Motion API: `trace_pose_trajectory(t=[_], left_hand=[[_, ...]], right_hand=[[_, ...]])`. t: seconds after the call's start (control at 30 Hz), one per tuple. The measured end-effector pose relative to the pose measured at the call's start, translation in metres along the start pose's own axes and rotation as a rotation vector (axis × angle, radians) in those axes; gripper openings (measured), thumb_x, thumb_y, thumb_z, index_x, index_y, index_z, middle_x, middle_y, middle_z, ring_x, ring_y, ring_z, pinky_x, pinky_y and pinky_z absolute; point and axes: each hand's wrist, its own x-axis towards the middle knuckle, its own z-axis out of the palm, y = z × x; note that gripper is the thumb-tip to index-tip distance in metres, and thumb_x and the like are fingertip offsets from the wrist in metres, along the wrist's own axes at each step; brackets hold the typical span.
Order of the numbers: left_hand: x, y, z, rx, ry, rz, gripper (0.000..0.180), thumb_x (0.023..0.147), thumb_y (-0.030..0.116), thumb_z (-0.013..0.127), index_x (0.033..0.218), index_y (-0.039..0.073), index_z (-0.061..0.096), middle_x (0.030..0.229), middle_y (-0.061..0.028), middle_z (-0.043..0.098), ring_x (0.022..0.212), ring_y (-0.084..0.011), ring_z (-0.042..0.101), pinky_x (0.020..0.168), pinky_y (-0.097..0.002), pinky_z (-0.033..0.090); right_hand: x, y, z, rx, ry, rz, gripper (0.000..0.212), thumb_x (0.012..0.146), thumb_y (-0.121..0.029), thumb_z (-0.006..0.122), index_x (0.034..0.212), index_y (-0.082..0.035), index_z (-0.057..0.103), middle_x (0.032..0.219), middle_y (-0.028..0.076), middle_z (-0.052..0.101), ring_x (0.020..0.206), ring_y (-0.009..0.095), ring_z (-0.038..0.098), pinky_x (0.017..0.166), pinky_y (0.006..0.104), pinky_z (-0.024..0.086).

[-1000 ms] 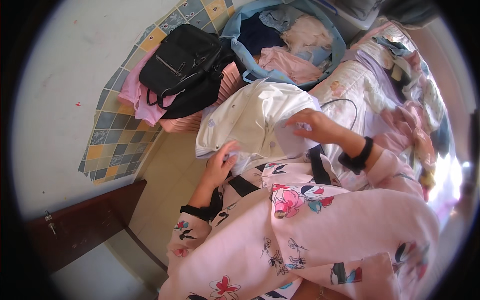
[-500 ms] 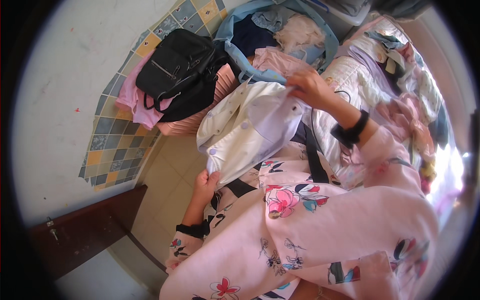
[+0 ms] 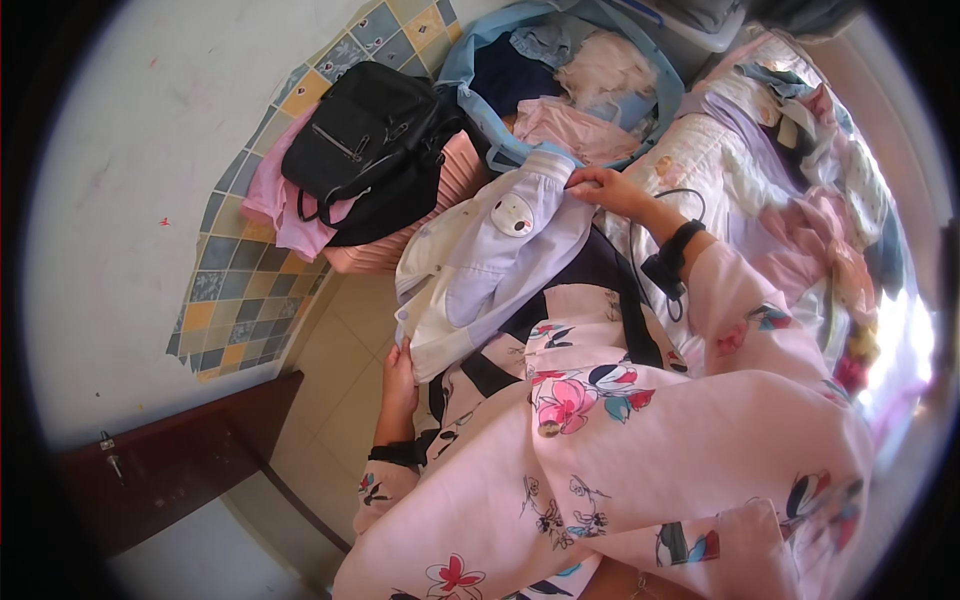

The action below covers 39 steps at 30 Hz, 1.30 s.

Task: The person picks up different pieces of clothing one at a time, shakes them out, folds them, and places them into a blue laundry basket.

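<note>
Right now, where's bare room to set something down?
Bare floor shows between the tiled wall, pink box and left hand. Crowded: the box, under a backpack; the blue basket, full of clothes; the right, heaped with fabric; the middle, behind the pale garment.

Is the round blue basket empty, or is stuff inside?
Not empty: through the open top of the blue basket, a pink cloth and a navy cloth show inside.

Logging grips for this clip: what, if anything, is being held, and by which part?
A white and lilac garment: the left hand holds its near left edge, the right hand its far right edge.
</note>
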Motion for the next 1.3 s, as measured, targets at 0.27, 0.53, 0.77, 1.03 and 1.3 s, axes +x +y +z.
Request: trace_pose_trajectory(t=[0.27,0.53,0.77,1.03,1.3], left_hand=[[0.023,0.029,-0.022,0.087,-0.048,0.003,0.027,0.092,0.023,0.043,0.106,0.002,0.053,0.093,-0.0044,0.062,0.081,-0.0101,0.058,0.073,-0.0231,0.045],[0.026,0.035,-0.036,0.342,-0.022,-0.011,0.024,0.091,0.02,0.043,0.103,0.004,0.056,0.086,0.0,0.061,0.071,-0.0064,0.055,0.064,-0.0206,0.042],[-0.001,0.031,-0.035,0.644,-0.052,0.043,0.017,0.089,0.014,0.045,0.092,0.005,0.059,0.07,0.0046,0.055,0.057,-0.0041,0.045,0.051,-0.0205,0.036],[-0.016,0.028,-0.033,0.925,-0.068,0.118,0.017,0.087,0.01,0.046,0.092,0.001,0.06,0.071,-0.0004,0.059,0.065,-0.0075,0.051,0.059,-0.0247,0.042],[-0.014,-0.008,-0.068,0.78,-0.18,-0.135,0.021,0.086,0.014,0.048,0.098,0.001,0.059,0.081,-0.0028,0.062,0.075,-0.0099,0.054,0.067,-0.0252,0.043]], right_hand=[[0.047,-0.023,0.011,-0.315,0.08,-0.225,0.085,0.066,-0.041,0.071,0.133,-0.009,0.03,0.123,0.017,0.048,0.112,0.033,0.047,0.094,0.0345,0.036],[0.1,-0.028,0.03,-0.515,0.069,-0.059,0.068,0.072,-0.033,0.064,0.128,-0.007,0.036,0.115,0.016,0.053,0.105,0.033,0.052,0.088,0.037,0.041],[0.122,-0.043,0.061,-0.735,0.104,-0.177,0.05,0.081,-0.026,0.053,0.125,-0.006,0.039,0.115,0.018,0.052,0.104,0.034,0.052,0.087,0.0401,0.041],[0.162,-0.047,0.1,-0.428,0.06,-0.091,0.054,0.084,-0.026,0.044,0.132,-0.008,0.028,0.12,0.023,0.047,0.108,0.04,0.046,0.092,0.0414,0.037],[0.169,-0.055,0.106,-0.725,-0.285,-0.121,0.057,0.076,-0.042,0.054,0.115,-0.001,0.05,0.107,0.022,0.056,0.104,0.034,0.051,0.089,0.0383,0.039]])
